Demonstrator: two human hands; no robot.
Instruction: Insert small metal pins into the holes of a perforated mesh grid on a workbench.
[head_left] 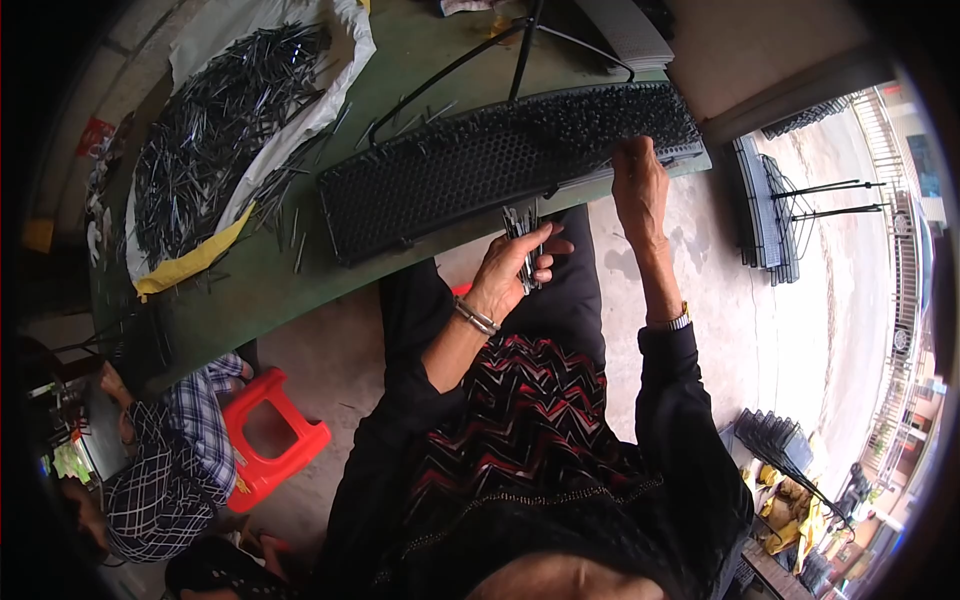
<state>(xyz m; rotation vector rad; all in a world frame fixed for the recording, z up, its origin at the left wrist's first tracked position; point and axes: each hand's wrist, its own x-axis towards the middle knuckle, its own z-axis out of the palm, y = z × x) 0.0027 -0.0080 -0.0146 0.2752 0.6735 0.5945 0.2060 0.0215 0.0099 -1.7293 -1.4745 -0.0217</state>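
A long black perforated panel [430, 190] with rows of small holes lies along the table's near edge. Short dark spikes [590, 115] stand thick over its right part and far edge, while bare holes show at its left. Below the panel, my left hand [500, 272] is closed round a bundle of thin dark sticks [522, 225] with light glints on them. My right hand [640, 190] is at the panel's right near edge, fingers pinched together. Whatever its fingertips hold is hidden from view.
An open white sack [345, 70] heaped with similar sticks [220, 130] covers the green table's [250, 310] left. A black wire frame [520, 55] stands behind the panel. A red stool [310, 440] and a seated person [165, 480] are at lower left. Black racks [765, 210] stand right.
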